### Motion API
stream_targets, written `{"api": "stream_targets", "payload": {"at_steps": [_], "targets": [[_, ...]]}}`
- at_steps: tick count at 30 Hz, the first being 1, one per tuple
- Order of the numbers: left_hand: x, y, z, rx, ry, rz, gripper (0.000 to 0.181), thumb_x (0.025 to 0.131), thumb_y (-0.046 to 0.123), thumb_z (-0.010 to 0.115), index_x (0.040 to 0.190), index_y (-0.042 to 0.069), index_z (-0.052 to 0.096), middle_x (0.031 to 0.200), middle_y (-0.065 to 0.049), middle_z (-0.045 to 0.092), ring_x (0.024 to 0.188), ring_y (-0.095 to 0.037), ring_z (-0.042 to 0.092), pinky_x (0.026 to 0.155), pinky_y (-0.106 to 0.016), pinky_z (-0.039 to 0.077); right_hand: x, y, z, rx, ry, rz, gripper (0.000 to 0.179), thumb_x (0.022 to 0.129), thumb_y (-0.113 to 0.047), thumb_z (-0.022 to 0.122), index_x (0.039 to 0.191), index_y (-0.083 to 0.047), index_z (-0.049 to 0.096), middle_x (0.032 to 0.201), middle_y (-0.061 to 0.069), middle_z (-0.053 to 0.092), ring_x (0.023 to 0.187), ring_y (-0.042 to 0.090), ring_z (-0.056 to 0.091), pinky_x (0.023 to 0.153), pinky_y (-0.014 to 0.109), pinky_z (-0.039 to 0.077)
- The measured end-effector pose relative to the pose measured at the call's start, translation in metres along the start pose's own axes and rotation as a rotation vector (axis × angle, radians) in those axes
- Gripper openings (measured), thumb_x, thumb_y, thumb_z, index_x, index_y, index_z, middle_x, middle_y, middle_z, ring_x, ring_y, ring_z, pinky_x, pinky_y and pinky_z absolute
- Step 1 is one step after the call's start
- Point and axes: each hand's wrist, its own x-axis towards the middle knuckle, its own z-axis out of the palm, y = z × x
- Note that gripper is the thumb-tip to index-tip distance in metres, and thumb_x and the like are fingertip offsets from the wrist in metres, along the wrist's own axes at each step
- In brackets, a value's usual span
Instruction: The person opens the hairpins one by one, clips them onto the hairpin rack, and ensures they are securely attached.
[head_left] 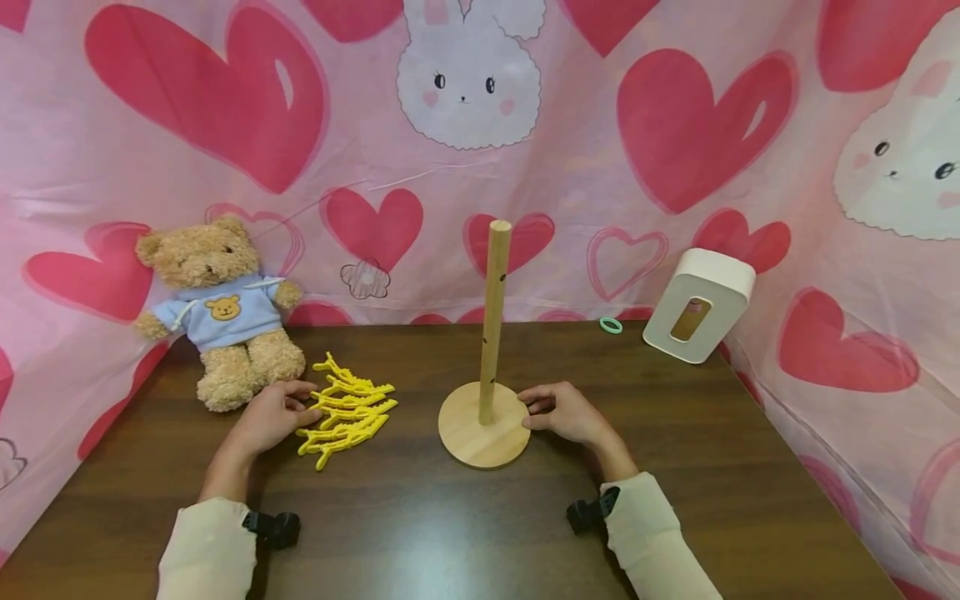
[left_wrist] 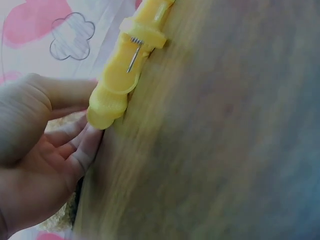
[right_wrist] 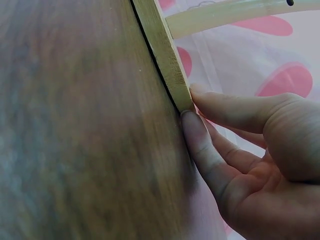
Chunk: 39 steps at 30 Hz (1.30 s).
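Observation:
Several yellow plastic spring clips (head_left: 348,404) lie in an overlapping row on the dark wooden table. My left hand (head_left: 272,417) is at their left ends; in the left wrist view its thumb and fingers pinch the rounded end of a clip (left_wrist: 120,72), whose metal spring shows. A pale wooden stand (head_left: 483,437) with a round base and an upright post with small dark holes stands to the right of the clips. My right hand (head_left: 568,414) pinches the right edge of its base between thumb and fingers, as the right wrist view shows at the rim (right_wrist: 172,70).
A teddy bear (head_left: 232,321) in a blue top sits at the back left, close to my left hand. A white box (head_left: 701,304) with an oval opening leans at the back right. A mint-green ring (head_left: 611,325) lies near the heart-print cloth (head_left: 457,192) behind the table.

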Motion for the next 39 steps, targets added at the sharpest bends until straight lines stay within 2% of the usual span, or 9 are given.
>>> {"api": "stream_targets", "payload": {"at_steps": [4, 12, 15, 20, 25, 31, 35, 39], "targets": [[-0.003, -0.003, -0.002, -0.081, -0.004, -0.008, 0.054, 0.093, 0.024, 0.076, 0.132, -0.009, 0.058, 0.109, -0.02, 0.067, 0.092, -0.027, 0.064, 0.073, -0.035, 0.051, -0.001, -0.001, 0.0, 0.007, 0.002, 0.007, 0.036, 0.086, 0.001, 0.077, 0.12, 0.01, 0.068, 0.106, 0.017, 0.071, 0.093, 0.023, 0.066, 0.079, 0.03, 0.054], [-0.003, -0.006, -0.003, -0.156, 0.023, -0.011, 0.059, 0.095, 0.032, 0.074, 0.137, -0.005, 0.056, 0.119, -0.023, 0.065, 0.104, -0.033, 0.063, 0.077, -0.032, 0.052, -0.001, 0.002, 0.001, 0.011, -0.002, -0.014, 0.036, 0.086, 0.0, 0.077, 0.12, 0.01, 0.067, 0.107, 0.019, 0.071, 0.095, 0.028, 0.067, 0.081, 0.033, 0.054], [-0.003, -0.004, -0.004, -0.182, 0.052, -0.007, 0.06, 0.095, 0.033, 0.073, 0.138, -0.005, 0.055, 0.122, -0.023, 0.064, 0.104, -0.029, 0.063, 0.078, -0.028, 0.051, -0.002, 0.003, 0.001, 0.011, 0.006, -0.018, 0.036, 0.086, 0.0, 0.077, 0.12, 0.01, 0.068, 0.108, 0.019, 0.071, 0.096, 0.027, 0.067, 0.081, 0.031, 0.054], [-0.005, 0.0, -0.006, -0.244, 0.105, 0.002, 0.06, 0.096, 0.034, 0.072, 0.138, -0.005, 0.056, 0.125, -0.023, 0.06, 0.101, -0.015, 0.059, 0.079, -0.02, 0.048, -0.005, 0.002, 0.002, 0.01, 0.027, -0.01, 0.036, 0.086, -0.001, 0.078, 0.119, 0.008, 0.069, 0.11, 0.018, 0.071, 0.098, 0.027, 0.066, 0.084, 0.032, 0.052], [-0.008, 0.007, -0.009, -0.322, 0.164, 0.02, 0.058, 0.096, 0.032, 0.073, 0.138, -0.005, 0.056, 0.118, -0.013, 0.063, 0.097, -0.007, 0.057, 0.079, -0.015, 0.048, -0.009, 0.0, 0.002, 0.008, 0.038, 0.004, 0.038, 0.086, -0.004, 0.079, 0.12, 0.006, 0.07, 0.11, 0.016, 0.071, 0.101, 0.028, 0.064, 0.087, 0.036, 0.051], [-0.009, 0.017, -0.006, -0.383, 0.218, 0.065, 0.053, 0.094, 0.029, 0.076, 0.133, -0.004, 0.06, 0.105, 0.004, 0.065, 0.093, -0.009, 0.059, 0.077, -0.017, 0.05, -0.012, -0.002, 0.004, 0.05, 0.054, 0.007, 0.039, 0.086, -0.004, 0.078, 0.122, 0.007, 0.069, 0.112, 0.018, 0.07, 0.102, 0.031, 0.063, 0.086, 0.034, 0.051], [-0.006, 0.026, -0.002, -0.414, 0.219, 0.105, 0.049, 0.093, 0.022, 0.077, 0.128, -0.007, 0.061, 0.097, 0.006, 0.065, 0.088, -0.009, 0.062, 0.075, -0.019, 0.052, -0.015, -0.002, 0.005, 0.053, 0.067, 0.0, 0.04, 0.086, -0.003, 0.078, 0.123, 0.008, 0.068, 0.115, 0.019, 0.069, 0.104, 0.032, 0.063, 0.087, 0.035, 0.052], [-0.006, 0.034, 0.003, -0.445, 0.221, 0.12, 0.045, 0.091, 0.016, 0.079, 0.124, -0.008, 0.061, 0.095, 0.004, 0.067, 0.084, -0.009, 0.063, 0.074, -0.02, 0.053, -0.015, 0.0, 0.007, 0.05, 0.076, 0.005, 0.04, 0.086, -0.003, 0.077, 0.124, 0.008, 0.068, 0.117, 0.019, 0.068, 0.106, 0.033, 0.063, 0.088, 0.037, 0.053]]}}
